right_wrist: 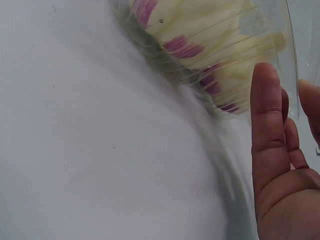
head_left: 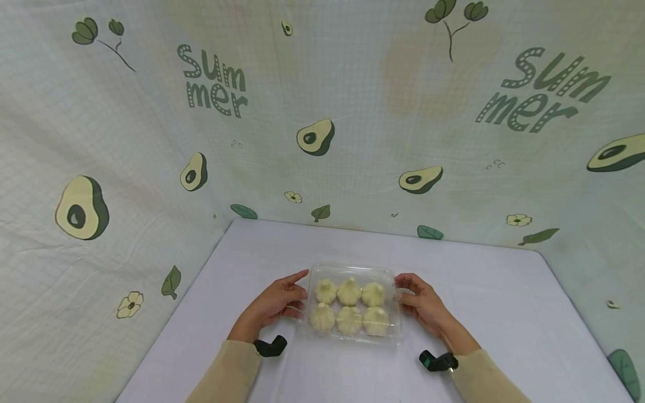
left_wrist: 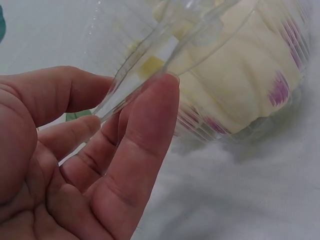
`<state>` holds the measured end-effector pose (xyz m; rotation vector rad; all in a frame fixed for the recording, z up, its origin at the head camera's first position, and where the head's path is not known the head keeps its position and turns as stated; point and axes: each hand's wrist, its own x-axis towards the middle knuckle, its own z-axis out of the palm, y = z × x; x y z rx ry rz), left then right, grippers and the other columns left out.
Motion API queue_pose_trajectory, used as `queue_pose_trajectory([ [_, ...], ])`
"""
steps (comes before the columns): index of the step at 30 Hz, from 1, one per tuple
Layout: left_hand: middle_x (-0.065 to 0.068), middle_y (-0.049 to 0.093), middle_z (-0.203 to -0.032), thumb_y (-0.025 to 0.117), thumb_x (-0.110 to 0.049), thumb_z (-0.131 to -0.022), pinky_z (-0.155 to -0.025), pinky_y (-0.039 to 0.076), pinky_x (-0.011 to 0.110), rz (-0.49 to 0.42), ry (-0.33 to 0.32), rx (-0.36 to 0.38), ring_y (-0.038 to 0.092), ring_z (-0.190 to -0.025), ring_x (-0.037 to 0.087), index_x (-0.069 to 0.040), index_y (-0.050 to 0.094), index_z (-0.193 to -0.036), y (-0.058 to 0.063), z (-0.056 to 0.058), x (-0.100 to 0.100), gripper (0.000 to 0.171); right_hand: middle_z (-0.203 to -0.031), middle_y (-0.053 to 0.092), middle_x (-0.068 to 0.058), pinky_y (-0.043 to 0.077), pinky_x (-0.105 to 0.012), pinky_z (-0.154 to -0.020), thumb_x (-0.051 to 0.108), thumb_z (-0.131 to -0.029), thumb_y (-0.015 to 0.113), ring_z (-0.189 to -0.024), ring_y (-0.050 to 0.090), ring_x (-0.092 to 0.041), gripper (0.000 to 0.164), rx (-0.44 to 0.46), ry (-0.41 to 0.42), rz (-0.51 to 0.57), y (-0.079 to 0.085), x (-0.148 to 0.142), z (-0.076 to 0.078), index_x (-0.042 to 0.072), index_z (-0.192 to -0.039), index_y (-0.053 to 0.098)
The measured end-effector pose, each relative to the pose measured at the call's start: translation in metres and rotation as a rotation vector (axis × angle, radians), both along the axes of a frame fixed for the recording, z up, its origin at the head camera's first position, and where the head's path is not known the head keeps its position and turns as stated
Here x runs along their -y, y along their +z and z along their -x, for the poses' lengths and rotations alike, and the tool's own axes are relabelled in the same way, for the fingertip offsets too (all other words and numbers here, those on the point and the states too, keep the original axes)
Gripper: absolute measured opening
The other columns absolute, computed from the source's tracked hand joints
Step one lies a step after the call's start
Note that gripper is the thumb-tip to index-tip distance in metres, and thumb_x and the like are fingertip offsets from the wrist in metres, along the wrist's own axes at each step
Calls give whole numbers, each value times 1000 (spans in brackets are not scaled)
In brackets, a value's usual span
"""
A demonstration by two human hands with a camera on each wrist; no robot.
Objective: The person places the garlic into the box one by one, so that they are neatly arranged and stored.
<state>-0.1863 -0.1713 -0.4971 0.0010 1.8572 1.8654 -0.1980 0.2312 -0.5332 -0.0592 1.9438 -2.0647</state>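
A clear plastic clamshell box (head_left: 353, 268) with pale garlic bulbs (head_left: 349, 293) in two rows sits between my hands. My left hand (head_left: 277, 302) holds its left side. In the left wrist view, the thumb (left_wrist: 75, 92) and fingers pinch the thin plastic rim (left_wrist: 132, 82) from both faces. At the opposite side, my right hand (head_left: 425, 308) grips the box's edge. Its thumb (right_wrist: 310, 102) lies on one face of the rim and its fingers on the other. Purple streaks mark the garlic (right_wrist: 190, 47) seen through the ribbed wall.
A white-covered table (head_left: 347, 375) lies under the box. Cloth printed with avocados, leaves and lettering (head_left: 214, 81) hangs behind it and along both sides. Each wrist wears a small black camera, on the left (head_left: 270, 346) and on the right (head_left: 437, 361).
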Motion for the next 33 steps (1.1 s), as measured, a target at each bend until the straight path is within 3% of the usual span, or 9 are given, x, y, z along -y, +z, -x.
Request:
queue_pose_trajectory([
  [7, 7, 64, -106, 68, -7, -102, -68, 64, 31, -7, -8, -5, 66, -82, 16, -20, 36, -166, 2, -1, 0, 73, -120, 60, -1, 61, -29, -77, 3, -103, 61, -96, 65, -13, 39, -6, -2, 22, 3, -1, -6, -2, -141, 54],
  [14, 7, 64, -105, 68, -6, -101, -66, 64, 31, 4, 3, -16, 64, -81, 16, -20, 37, -166, -3, 1, -1, 73, -114, 68, 3, 64, -31, -78, 16, -106, 63, -95, 68, -12, 31, 6, -24, 66, 4, -2, -9, 4, -135, 63],
  [24, 7, 62, -104, 66, -3, -101, -63, 63, 32, 18, 13, -36, 63, -82, 18, -18, 37, -166, -4, 0, -3, 72, -110, 64, 0, 61, -32, -71, 7, -97, 74, -89, 65, -12, 49, 15, -25, 1, 0, -1, -10, 3, -142, 55],
  [33, 9, 60, -106, 64, -1, -100, -62, 63, 32, 42, 8, -56, 63, -81, 18, -18, 37, -166, -2, 0, -5, 72, -101, 68, 0, 61, -31, -62, 7, -99, 73, -80, 67, -12, 60, 26, -31, -24, 13, 3, -21, 1, -152, 45],
])
